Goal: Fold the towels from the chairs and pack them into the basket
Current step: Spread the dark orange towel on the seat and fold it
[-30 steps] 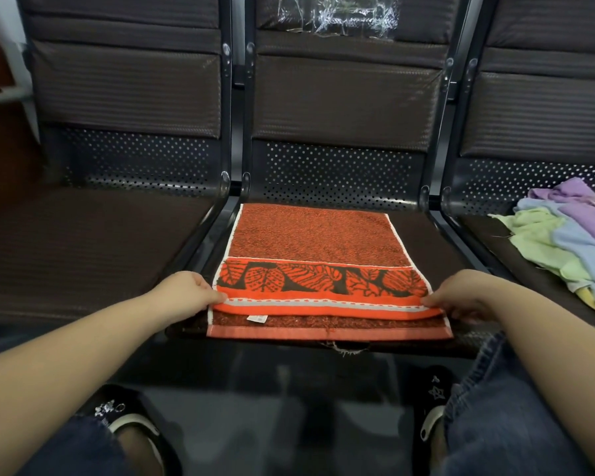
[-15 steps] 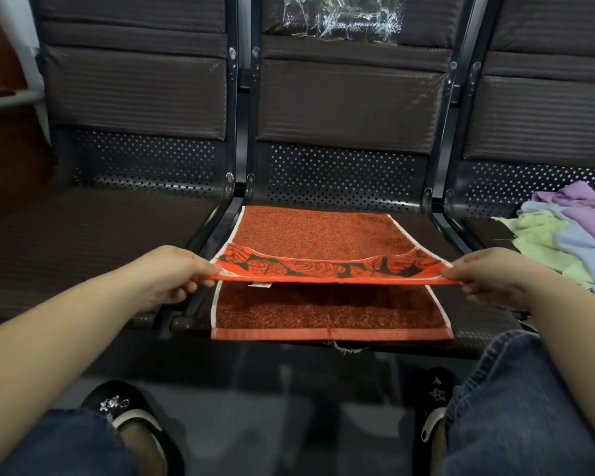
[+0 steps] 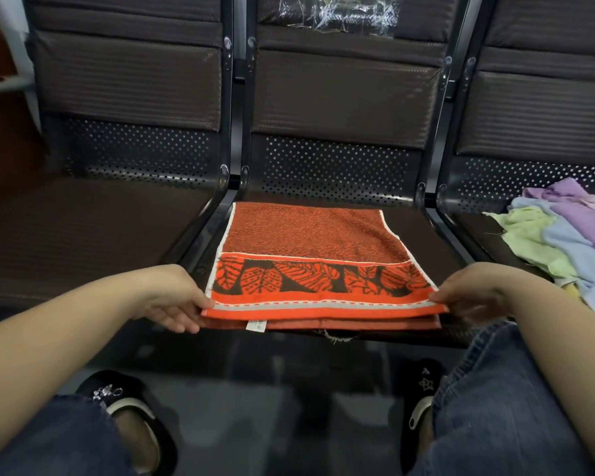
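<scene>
Orange towel [image 3: 315, 266] folded on middle chair seat [image 3: 423, 231], long axis left-right, left hand [image 3: 172, 297] and right hand [image 3: 471, 293] each pinching a near corner, equally close; basket not visible.

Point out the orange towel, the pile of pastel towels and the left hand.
orange towel [image 3: 310, 231]: head view, plain upper layer.
pastel towels [image 3: 564, 235]: head view, blue towel in the pile.
left hand [image 3: 167, 295]: head view, back of hand.

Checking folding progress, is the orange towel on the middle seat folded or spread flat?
Folded: the orange towel lies doubled, its leaf-patterned edge over a lower layer at the front.
</scene>
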Demonstrator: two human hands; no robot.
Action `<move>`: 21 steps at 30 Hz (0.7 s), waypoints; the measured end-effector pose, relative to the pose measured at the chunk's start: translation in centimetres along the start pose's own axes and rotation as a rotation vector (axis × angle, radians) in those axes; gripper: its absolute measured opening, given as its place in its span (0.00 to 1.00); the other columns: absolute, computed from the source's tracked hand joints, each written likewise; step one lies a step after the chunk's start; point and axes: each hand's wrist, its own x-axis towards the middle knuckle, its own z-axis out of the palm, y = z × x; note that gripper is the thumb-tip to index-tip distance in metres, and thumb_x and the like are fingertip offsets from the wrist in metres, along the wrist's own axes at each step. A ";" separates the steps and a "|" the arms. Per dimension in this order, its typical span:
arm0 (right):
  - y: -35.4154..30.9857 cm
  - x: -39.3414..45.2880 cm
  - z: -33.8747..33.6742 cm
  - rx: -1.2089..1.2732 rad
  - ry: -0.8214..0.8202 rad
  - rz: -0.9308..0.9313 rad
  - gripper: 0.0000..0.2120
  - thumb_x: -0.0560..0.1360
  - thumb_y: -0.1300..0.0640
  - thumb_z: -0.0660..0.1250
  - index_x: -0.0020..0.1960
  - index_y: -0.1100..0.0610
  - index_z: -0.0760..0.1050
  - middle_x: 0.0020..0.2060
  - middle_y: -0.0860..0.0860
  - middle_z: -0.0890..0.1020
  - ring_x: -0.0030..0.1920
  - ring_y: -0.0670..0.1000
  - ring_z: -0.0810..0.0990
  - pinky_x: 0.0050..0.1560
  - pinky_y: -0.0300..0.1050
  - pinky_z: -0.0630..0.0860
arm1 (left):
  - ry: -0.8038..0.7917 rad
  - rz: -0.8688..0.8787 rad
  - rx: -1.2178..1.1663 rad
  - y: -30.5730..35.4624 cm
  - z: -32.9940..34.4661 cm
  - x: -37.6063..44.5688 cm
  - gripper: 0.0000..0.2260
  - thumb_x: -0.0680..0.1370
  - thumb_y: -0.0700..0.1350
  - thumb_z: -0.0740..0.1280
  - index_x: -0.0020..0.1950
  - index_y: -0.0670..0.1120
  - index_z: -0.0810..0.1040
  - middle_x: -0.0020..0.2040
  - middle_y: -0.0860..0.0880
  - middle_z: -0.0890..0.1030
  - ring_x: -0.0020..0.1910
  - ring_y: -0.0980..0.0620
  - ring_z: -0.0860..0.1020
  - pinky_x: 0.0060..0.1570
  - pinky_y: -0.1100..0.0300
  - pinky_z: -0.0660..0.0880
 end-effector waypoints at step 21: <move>0.0 -0.1 0.0 0.258 -0.208 0.085 0.08 0.76 0.54 0.66 0.42 0.59 0.77 0.32 0.53 0.81 0.27 0.48 0.81 0.25 0.36 0.75 | 0.178 0.133 -0.233 0.5 0.9 0.1 0.06 0.78 0.45 0.65 0.51 0.46 0.80 0.48 0.49 0.80 0.48 0.52 0.76 0.39 0.61 0.71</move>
